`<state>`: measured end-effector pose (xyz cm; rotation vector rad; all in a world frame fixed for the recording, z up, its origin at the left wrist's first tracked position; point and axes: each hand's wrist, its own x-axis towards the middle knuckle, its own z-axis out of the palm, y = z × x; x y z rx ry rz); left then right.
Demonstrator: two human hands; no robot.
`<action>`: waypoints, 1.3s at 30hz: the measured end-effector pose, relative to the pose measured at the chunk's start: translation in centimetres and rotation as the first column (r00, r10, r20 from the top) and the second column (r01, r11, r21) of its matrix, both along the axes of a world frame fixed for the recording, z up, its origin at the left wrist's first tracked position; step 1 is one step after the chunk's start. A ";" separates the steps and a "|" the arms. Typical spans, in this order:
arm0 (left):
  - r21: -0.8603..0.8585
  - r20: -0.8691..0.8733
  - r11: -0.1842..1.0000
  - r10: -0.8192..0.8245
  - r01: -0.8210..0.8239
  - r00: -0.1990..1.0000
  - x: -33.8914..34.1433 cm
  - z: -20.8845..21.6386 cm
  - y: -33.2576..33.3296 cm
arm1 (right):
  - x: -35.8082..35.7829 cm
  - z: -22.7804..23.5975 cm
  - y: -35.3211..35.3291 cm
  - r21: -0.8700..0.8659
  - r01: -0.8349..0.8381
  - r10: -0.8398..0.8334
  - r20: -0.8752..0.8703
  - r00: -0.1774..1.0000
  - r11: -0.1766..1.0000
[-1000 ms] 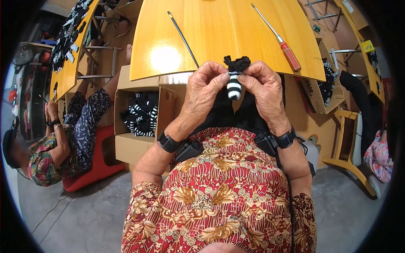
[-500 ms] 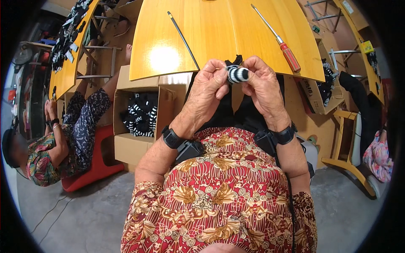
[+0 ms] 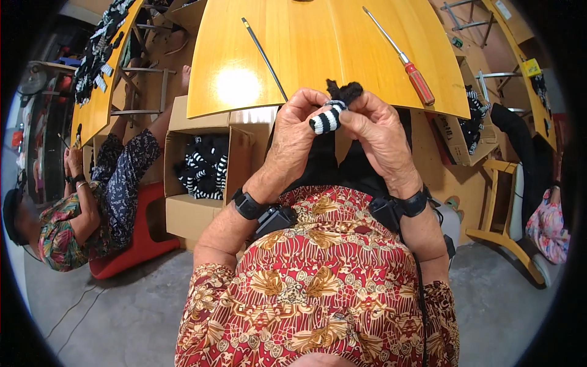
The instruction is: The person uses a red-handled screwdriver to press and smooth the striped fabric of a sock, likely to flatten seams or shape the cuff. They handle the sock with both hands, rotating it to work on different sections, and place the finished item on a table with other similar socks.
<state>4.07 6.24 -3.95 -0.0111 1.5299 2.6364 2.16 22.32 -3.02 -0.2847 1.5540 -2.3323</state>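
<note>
The bench point(image 3: 330, 67) is a smooth yellow wooden top with a curved near edge and a bright glare patch on its left part. 2 tools lie directly on it: a thin dark metal rod point(image 3: 264, 59) lying slantwise left of the middle, and a screwdriver point(image 3: 400, 56) with a red handle to the right, its handle end nearest the edge. The 2 lie well apart, with bare wood between them.

Head camera looks steeply down, close above the wooden table point(image 3: 324, 55).
</note>
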 end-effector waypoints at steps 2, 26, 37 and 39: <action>-0.087 -0.119 0.991 0.094 -0.104 0.989 0.0 0.4 0.5 | 0.0 0.2 -0.3 -0.079 0.070 -0.065 0.056 0.996 0.994; 0.200 0.177 0.979 -0.071 0.035 0.982 -0.7 -0.5 0.1 | -0.6 -0.5 -0.8 0.067 0.261 -0.258 -0.063 0.964 0.963; 0.104 0.057 0.993 0.046 -0.052 0.997 -1.0 -0.4 0.5 | -0.6 0.2 -1.1 0.021 0.172 -0.173 0.094 0.980 0.985; 0.170 0.057 0.985 -0.007 -0.002 0.998 -1.2 -0.9 0.3 | -0.6 0.0 -1.0 0.004 0.182 -0.181 0.090 0.979 0.983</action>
